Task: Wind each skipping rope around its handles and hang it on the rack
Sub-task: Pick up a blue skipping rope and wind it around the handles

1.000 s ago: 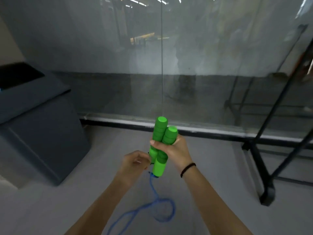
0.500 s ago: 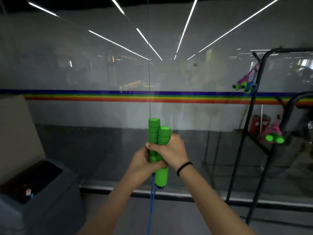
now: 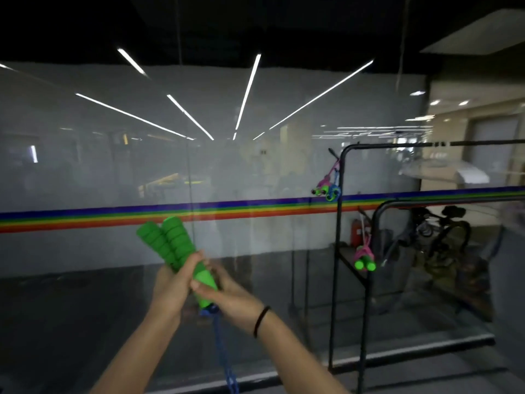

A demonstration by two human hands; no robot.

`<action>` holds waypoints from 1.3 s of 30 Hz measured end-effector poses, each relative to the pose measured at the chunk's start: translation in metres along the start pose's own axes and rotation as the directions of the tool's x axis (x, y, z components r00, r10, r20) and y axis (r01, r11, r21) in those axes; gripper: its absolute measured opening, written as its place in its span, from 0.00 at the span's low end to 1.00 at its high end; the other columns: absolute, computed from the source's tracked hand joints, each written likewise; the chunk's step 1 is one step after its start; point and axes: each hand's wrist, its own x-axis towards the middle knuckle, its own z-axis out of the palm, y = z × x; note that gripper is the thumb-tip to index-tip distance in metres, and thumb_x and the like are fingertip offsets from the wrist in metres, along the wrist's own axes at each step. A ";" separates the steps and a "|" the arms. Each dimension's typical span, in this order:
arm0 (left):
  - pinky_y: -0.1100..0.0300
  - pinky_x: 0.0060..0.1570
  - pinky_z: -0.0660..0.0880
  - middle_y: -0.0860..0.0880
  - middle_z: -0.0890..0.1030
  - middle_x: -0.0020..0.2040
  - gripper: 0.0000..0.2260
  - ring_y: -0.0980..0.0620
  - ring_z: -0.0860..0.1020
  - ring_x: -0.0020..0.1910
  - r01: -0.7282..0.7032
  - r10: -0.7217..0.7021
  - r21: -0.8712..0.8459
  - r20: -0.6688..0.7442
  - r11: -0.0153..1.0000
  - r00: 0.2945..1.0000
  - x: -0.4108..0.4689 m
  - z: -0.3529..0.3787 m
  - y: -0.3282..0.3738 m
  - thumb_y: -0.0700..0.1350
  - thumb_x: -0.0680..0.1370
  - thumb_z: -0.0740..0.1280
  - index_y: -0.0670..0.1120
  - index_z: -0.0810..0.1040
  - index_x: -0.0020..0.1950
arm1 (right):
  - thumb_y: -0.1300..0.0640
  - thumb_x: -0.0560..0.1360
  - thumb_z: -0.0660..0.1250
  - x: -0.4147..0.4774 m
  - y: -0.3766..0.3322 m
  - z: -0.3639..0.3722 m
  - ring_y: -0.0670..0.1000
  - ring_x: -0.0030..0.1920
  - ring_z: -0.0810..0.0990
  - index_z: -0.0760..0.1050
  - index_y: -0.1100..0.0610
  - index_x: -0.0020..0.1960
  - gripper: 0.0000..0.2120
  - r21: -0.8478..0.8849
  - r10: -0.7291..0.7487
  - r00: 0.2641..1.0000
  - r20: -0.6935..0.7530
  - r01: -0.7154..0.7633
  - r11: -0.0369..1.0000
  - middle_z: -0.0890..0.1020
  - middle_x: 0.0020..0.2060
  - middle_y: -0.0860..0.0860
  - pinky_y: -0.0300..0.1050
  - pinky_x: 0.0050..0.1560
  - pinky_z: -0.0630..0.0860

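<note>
Left hand (image 3: pixel 170 288) wraps the middle of the paired green handles (image 3: pixel 170 243). Right hand (image 3: pixel 230 297) pinches their lower end, just below.

Blue rope (image 3: pixel 224 356) hangs loose under the grip, unwound.

Likely risks:
- Handles fan apart above the grip, so turns could slide off.
- Dangling slack could tangle.

Rack (image 3: pixel 341 223) stands well to the right.

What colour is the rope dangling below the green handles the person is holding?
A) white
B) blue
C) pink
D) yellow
B: the blue rope hangs down from the lower end of the green handles, which the left hand and right hand both grip.
</note>
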 end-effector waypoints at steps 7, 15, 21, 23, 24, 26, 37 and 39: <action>0.51 0.52 0.69 0.39 0.81 0.50 0.14 0.43 0.77 0.48 0.144 -0.152 0.115 0.069 0.983 0.986 0.014 0.028 -0.015 0.52 0.76 0.64 0.44 0.78 0.54 | 0.51 0.72 0.68 -0.003 -0.005 -0.044 0.44 0.33 0.74 0.70 0.53 0.55 0.15 -0.137 0.038 0.996 -0.087 -0.050 0.989 0.75 0.40 0.48 0.34 0.29 0.73; 0.48 0.70 0.61 0.38 0.70 0.68 0.50 0.41 0.67 0.69 -0.108 0.118 0.557 0.018 0.823 0.993 0.032 0.019 -0.020 0.73 0.56 0.69 0.41 0.69 0.68 | 0.57 0.60 0.75 0.002 0.002 -0.099 0.39 0.41 0.75 0.68 0.48 0.51 0.24 -0.412 -0.033 0.958 -0.284 -0.091 0.907 0.76 0.43 0.42 0.33 0.41 0.71; 0.46 0.74 0.47 0.57 0.61 0.74 0.48 0.54 0.52 0.76 -0.586 0.076 0.799 0.581 0.133 0.810 0.037 0.009 -0.013 0.68 0.57 0.70 0.57 0.56 0.73 | 0.57 0.62 0.76 0.005 -0.016 -0.105 0.46 0.49 0.75 0.70 0.55 0.58 0.27 -0.679 0.006 0.991 -0.136 -0.098 0.728 0.77 0.48 0.47 0.40 0.48 0.72; 0.49 0.70 0.58 0.59 0.71 0.67 0.35 0.57 0.66 0.69 -0.614 0.086 0.787 0.608 0.064 0.789 0.037 0.008 -0.010 0.61 0.63 0.70 0.60 0.64 0.68 | 0.55 0.62 0.76 0.007 -0.024 -0.101 0.46 0.48 0.76 0.71 0.55 0.56 0.26 -0.717 0.021 0.994 -0.111 -0.095 0.691 0.77 0.47 0.47 0.40 0.47 0.72; 0.53 0.65 0.65 0.59 0.76 0.62 0.29 0.57 0.72 0.64 -0.616 0.121 0.784 0.605 0.078 0.787 0.037 0.007 -0.008 0.59 0.65 0.69 0.60 0.68 0.65 | 0.54 0.62 0.77 0.008 -0.026 -0.100 0.47 0.48 0.76 0.71 0.54 0.56 0.25 -0.730 0.036 0.994 -0.101 -0.099 0.676 0.77 0.47 0.47 0.41 0.46 0.72; 0.57 0.51 0.72 0.57 0.80 0.55 0.19 0.53 0.77 0.57 -0.612 0.130 0.782 0.599 0.120 0.790 0.032 0.005 -0.002 0.54 0.68 0.66 0.59 0.71 0.58 | 0.50 0.60 0.77 0.007 -0.030 -0.098 0.48 0.49 0.77 0.72 0.53 0.54 0.26 -0.739 0.063 0.995 -0.078 -0.100 0.666 0.78 0.48 0.48 0.43 0.47 0.74; 0.58 0.38 0.76 0.52 0.81 0.32 0.06 0.54 0.81 0.35 -0.359 -0.092 0.689 0.525 0.630 0.846 0.010 -0.008 -0.004 0.48 0.72 0.70 0.54 0.76 0.36 | 0.52 0.73 0.66 -0.029 -0.024 -0.099 0.45 0.21 0.67 0.70 0.61 0.58 0.18 -0.296 -0.089 0.996 -0.002 0.084 0.952 0.77 0.28 0.50 0.37 0.24 0.65; 0.53 0.41 0.79 0.47 0.83 0.35 0.03 0.48 0.83 0.35 -0.164 -0.156 0.533 0.504 0.830 0.850 0.004 -0.006 -0.003 0.43 0.73 0.70 0.45 0.80 0.41 | 0.50 0.77 0.58 -0.037 -0.018 -0.100 0.44 0.21 0.65 0.72 0.62 0.55 0.15 -0.303 -0.096 0.995 -0.038 0.080 0.949 0.72 0.25 0.49 0.36 0.25 0.62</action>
